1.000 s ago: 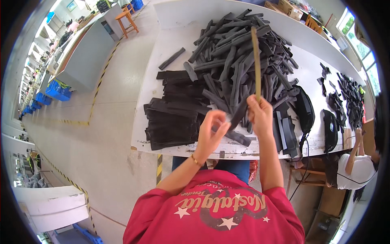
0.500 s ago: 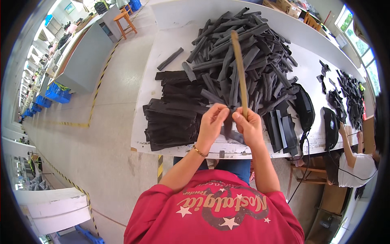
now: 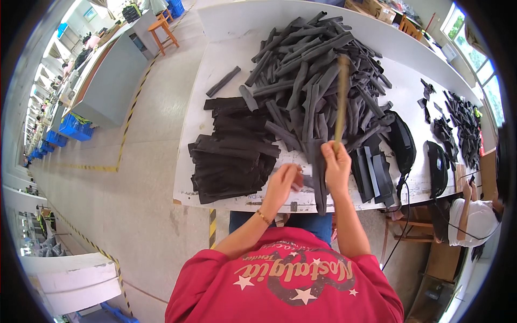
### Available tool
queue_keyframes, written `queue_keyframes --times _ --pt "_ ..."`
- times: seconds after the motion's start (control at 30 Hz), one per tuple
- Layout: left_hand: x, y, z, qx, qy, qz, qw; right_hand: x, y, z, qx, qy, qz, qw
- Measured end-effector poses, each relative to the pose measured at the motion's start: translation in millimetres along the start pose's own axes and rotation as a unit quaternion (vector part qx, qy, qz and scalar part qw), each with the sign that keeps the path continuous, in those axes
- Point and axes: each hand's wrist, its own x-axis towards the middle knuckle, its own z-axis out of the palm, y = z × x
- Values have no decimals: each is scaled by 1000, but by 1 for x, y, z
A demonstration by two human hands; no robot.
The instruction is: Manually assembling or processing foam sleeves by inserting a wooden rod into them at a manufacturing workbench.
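My right hand [image 3: 337, 168] is closed around the lower end of a thin wooden stick [image 3: 343, 99], which points up and away over the table. A long dark grey fabric tube [image 3: 318, 180] lies along the thumb side of this hand and hangs over the table's front edge. Whether the fingers also pinch it cannot be made out. To its left, my left hand [image 3: 285, 183] is apart from the tube, its fingers loosely curled, slightly blurred and seemingly holding nothing. Nearest to it is a stack of flat black fabric strips [image 3: 229, 164].
A large heap of dark grey fabric tubes [image 3: 301, 59] fills the back of the white table [image 3: 202, 81]. Flat dark pieces [image 3: 371, 175] and a black pouch with a cord [image 3: 401, 142] lie right. Farther right, a person in a white shirt [image 3: 474, 222] works.
My left hand has let go of the dark fabric and moved down and left. The stick has swung right with my right hand, and the dark tube now shows at greater length beside it.
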Motion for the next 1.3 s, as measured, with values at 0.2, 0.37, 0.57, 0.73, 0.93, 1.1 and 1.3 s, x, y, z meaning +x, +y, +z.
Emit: queue_keyframes --times 0.2,0.37,0.57,0.73,0.93,1.1,1.3 --pt "-9 -61 5 158 4 -1 987 -3 68 -48 -215 -23 -6 976" --pt "79 -51 28 122 13 139 983 35 104 -39 -285 -2 -100 953" --pt "215 -4 38 391 149 150 896 148 116 -22 -297 -61 -105 947" --pt "304 56 21 450 127 76 881 248 145 -5 -395 -117 -187 892" --pt "381 72 -6 441 114 140 879 332 192 13 -717 -164 -366 571" --pt "366 69 3 447 111 72 884 334 189 9 -518 -179 -232 804" --pt "293 104 -18 533 27 44 844 272 119 -14 -346 -222 -112 905"
